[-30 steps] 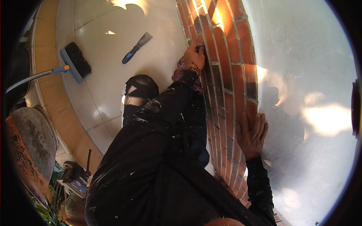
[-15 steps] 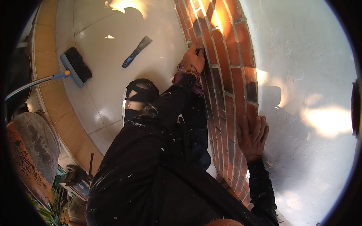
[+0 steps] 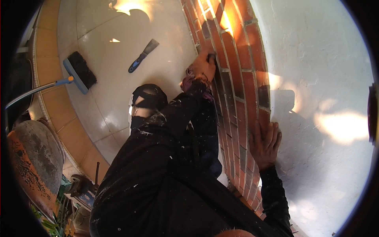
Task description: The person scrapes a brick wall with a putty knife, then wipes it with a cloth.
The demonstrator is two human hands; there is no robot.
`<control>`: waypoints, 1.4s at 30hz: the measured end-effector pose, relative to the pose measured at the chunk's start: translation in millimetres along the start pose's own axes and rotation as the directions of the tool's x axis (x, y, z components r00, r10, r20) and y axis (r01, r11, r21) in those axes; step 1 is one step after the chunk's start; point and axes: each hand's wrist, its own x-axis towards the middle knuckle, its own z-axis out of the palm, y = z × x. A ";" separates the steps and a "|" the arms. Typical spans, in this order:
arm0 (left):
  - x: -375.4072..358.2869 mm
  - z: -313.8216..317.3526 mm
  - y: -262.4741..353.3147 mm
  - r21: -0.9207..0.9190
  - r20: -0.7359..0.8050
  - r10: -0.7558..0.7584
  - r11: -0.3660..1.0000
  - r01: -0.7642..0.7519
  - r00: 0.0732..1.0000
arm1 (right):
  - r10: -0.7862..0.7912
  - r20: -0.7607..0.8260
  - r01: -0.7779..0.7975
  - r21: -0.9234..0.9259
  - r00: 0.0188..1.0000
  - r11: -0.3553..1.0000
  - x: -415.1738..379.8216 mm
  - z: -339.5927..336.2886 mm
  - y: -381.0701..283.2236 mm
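Note:
My left hand (image 3: pixel 203 66), its fingers closed on something small and dark, is at the face of the red brick strip (image 3: pixel 248 87). What it holds is blurred and mostly hidden by the fingers. Lower down, my right hand (image 3: pixel 265 147) lies flat with fingers spread, across the brick edge beside the white wall (image 3: pixel 323 158). A putty knife with a blue and black handle (image 3: pixel 143 56) rests on the pale tiled floor (image 3: pixel 114 67), left of my left hand.
A blue broom head with dark bristles (image 3: pixel 81 72) stands on the floor at the left. Beyond the tan tile border (image 3: pixel 57 108) are a worn, rusty metal object (image 3: pixel 37 158) and some plants (image 3: pixel 49 225). My foot (image 3: pixel 148 102) is below the putty knife.
My left hand has shifted slightly beside the bricks and its fingers are now blurred. My right hand keeps its place.

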 end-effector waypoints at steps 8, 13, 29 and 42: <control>66.7 21.6 -11.5 -0.071 -0.132 0.013 0.997 -0.022 0.991 | 0.000 -0.002 0.000 0.002 1.000 1.000 -2.2 -2.9 1.6; 11.7 6.6 -8.3 0.009 -0.058 0.075 0.997 -0.075 0.995 | 0.006 -0.006 -0.005 0.030 1.000 1.000 3.4 -3.0 0.5; -12.6 35.1 -60.8 -0.104 -0.186 -0.095 0.992 0.077 0.978 | 0.000 -0.032 0.000 0.002 0.999 1.000 0.4 0.6 0.3; 13.3 29.8 -32.8 -0.183 -0.215 -0.269 0.955 0.232 0.939 | 0.010 -0.023 -0.009 0.010 1.000 1.000 -0.6 3.2 -0.6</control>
